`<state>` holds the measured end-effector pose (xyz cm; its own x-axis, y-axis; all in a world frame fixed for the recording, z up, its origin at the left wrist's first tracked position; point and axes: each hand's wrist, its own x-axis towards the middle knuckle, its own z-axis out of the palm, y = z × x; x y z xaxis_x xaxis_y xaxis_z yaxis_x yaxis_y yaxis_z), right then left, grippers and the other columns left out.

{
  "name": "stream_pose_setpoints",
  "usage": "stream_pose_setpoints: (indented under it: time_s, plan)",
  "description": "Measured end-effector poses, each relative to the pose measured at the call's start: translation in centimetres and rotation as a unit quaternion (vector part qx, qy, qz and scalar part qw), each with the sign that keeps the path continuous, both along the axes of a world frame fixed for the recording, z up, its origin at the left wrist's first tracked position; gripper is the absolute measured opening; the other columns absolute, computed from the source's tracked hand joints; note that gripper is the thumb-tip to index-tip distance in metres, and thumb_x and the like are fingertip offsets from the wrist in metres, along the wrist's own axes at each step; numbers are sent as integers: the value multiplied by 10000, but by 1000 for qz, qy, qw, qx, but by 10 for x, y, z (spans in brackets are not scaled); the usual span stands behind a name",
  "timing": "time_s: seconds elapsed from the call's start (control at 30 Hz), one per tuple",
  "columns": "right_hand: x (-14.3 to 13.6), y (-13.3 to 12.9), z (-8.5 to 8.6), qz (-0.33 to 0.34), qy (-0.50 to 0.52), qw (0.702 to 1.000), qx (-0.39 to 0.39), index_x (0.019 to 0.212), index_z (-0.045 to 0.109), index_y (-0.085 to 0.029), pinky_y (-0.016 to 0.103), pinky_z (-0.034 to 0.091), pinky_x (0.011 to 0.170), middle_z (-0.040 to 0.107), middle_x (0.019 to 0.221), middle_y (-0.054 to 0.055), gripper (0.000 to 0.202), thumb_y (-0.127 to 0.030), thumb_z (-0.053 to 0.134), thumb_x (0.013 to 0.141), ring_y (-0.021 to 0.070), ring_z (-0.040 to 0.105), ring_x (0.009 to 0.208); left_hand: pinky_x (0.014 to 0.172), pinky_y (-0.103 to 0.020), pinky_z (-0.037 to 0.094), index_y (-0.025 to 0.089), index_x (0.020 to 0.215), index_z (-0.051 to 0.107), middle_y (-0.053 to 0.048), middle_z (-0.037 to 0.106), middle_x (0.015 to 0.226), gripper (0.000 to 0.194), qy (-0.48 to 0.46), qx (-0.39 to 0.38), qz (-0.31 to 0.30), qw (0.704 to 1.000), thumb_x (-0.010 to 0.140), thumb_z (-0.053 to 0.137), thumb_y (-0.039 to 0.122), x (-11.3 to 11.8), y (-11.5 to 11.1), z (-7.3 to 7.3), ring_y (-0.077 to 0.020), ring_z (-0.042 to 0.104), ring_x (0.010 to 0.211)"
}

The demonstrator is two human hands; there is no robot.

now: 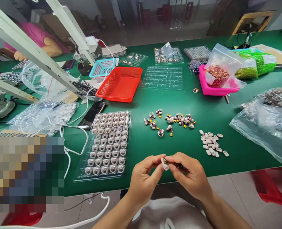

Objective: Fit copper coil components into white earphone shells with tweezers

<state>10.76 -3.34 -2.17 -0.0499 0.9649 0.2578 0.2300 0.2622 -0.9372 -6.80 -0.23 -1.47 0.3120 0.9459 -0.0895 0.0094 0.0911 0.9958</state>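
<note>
Close to the table's front edge, a small whitish ring-shaped casing point(165, 164) is held up between my two hands. The thumb and forefinger of my left hand point(144, 175) pinch its left side. From the right, the fingertips of my right hand point(191, 175) close on its opening, where dark and yellowish bits show. Beyond my hands lies a loose group of similar casings point(179, 119) with yellow and red parts attached. Small pale oblong caps point(211, 144) are heaped to the right. On the left, a clear tray point(129, 140) holds rows of greyish rounded casings point(105, 154).
A red basket point(119, 84), a blue basket point(93, 73) and an unfilled clear tray point(163, 78) stand farther back. A pink basket point(219, 91) holds a bag of copper-coloured parts. A phone point(92, 114) and white cables lie left. Another person's arm point(51, 46) shows far left.
</note>
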Motion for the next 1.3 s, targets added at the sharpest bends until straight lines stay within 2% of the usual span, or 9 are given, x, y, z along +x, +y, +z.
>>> stream_pose_setpoints:
  time_s: [0.1,0.17,0.3,0.43,0.57,0.73,0.9,1.13,1.3]
  plan:
    - [0,2,1,14,8,999,-28,1071,691,-245,166,450,542,657,809,-2,205,-133,611,919,100,578,645,749,-245,525,182,1116,747,-62,755,893,256,63,160,-22,985,895,641,106,-3,1,0,-158,661,799]
    - [-1,1,0,16,22,998,-53,1012,695,-243,164,453,552,643,781,-11,152,-152,608,928,99,574,641,754,-256,520,179,1191,707,-65,748,892,321,84,227,-45,969,915,592,63,-5,2,0,-160,645,800]
    - [-5,-2,-7,8,66,992,-110,922,700,-226,190,476,590,644,755,-6,97,-221,605,941,116,582,649,791,-292,524,187,1278,645,-78,740,934,392,99,269,-87,954,933,542,32,-8,4,-1,-177,638,849]
    - [-6,-4,-13,-8,109,979,-171,950,714,-222,203,464,551,671,756,6,124,-295,614,939,119,573,609,784,-296,527,198,1278,627,-83,750,969,395,106,287,-80,949,926,560,32,-10,4,-2,-178,649,844]
    - [-7,-4,-14,-19,131,970,-203,960,725,-210,197,449,525,684,750,13,149,-325,639,926,117,563,599,758,-279,524,207,1234,636,-62,765,946,374,103,291,-71,949,912,581,24,-10,5,-1,-165,659,806]
    - [-9,-2,-15,-28,150,968,-200,947,730,-195,192,453,530,680,740,11,155,-327,657,912,112,567,596,737,-272,519,193,1156,670,-51,769,906,317,93,293,-62,950,898,599,22,-8,7,1,-156,660,771]
    - [-10,-3,-16,-22,143,971,-192,963,724,-202,217,500,614,706,810,26,154,-329,652,914,146,616,693,726,-275,527,182,1108,703,-58,775,886,283,84,283,-47,954,893,600,28,-6,6,-1,-156,664,750]
    - [-9,-4,-17,-3,126,974,-190,991,717,-210,267,517,677,684,804,31,176,-352,629,933,167,605,703,726,-284,558,170,1025,755,-79,786,865,229,82,194,-35,977,883,609,65,-4,4,0,-177,698,760]
    - [-12,-3,-14,-8,119,974,-192,945,705,-203,260,507,645,649,769,22,169,-357,643,916,154,567,658,713,-266,578,165,1002,781,-88,786,873,201,69,130,-25,989,861,651,106,-4,3,0,-182,723,766]
